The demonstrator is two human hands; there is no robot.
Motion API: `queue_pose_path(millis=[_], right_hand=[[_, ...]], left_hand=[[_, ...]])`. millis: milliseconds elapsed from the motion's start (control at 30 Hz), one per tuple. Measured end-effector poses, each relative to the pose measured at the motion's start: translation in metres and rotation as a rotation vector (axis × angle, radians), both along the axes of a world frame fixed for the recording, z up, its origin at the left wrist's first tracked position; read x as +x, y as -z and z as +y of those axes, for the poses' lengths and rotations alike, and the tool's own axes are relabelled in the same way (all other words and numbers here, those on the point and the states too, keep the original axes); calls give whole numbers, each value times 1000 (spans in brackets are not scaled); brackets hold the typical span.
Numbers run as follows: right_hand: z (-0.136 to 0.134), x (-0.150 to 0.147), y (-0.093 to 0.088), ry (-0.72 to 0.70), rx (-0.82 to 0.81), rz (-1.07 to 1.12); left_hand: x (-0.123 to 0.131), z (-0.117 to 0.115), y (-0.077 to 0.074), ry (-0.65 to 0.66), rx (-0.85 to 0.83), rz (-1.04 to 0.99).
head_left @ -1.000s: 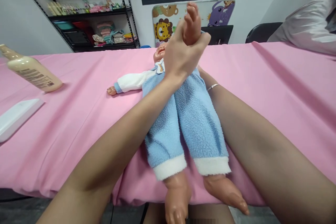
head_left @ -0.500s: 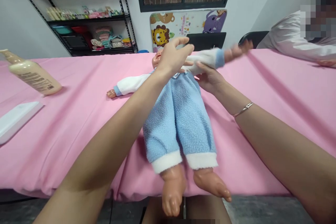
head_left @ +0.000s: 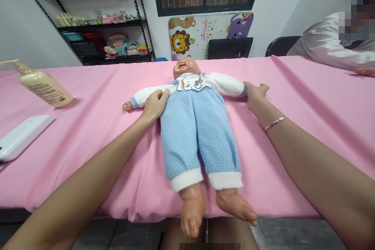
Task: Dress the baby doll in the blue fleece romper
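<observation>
A baby doll [head_left: 199, 133] in a blue fleece suit with white sleeves lies face up on the pink-covered table [head_left: 307, 97]. Its arms are spread out and its bare feet hang over the near edge. My left hand [head_left: 155, 103] rests with curled fingers on the white sleeve of the doll's arm at the left. My right hand [head_left: 254, 93], with a thin bracelet [head_left: 275, 123] on the wrist, is closed over the doll's other hand at the sleeve's blue cuff. That doll hand is hidden under my fingers.
A beige pump bottle [head_left: 43, 86] lies tilted at the far left, with a flat white pack [head_left: 23, 134] in front of it. Another person's white sleeve [head_left: 328, 45] rests on the table's far right corner. A dark chair [head_left: 228, 48] and a shelf rack [head_left: 102, 35] stand behind.
The doll's arm that I held raised has come down flat to the right, my right hand still on it. My left hand let go and moved down to the doll's other sleeve.
</observation>
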State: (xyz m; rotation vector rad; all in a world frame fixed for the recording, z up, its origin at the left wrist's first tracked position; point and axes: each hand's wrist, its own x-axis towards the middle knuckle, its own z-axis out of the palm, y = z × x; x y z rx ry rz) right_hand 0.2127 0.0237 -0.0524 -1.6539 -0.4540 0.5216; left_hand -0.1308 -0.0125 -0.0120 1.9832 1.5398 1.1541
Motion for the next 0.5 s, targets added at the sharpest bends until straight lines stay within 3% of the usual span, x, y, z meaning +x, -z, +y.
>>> queue_pose_path(millis=[133,333,500], right_hand=[[-6,-9,-3,-41,-106,-320],[-11,-15,0,-143,-162,-528],[-18,-22,-14,-5,-156,-605]], left_hand=[[-3,4,5,53,-11,32],[-2,3,6,49,-9,33],[-3,3,7,47,10,15]])
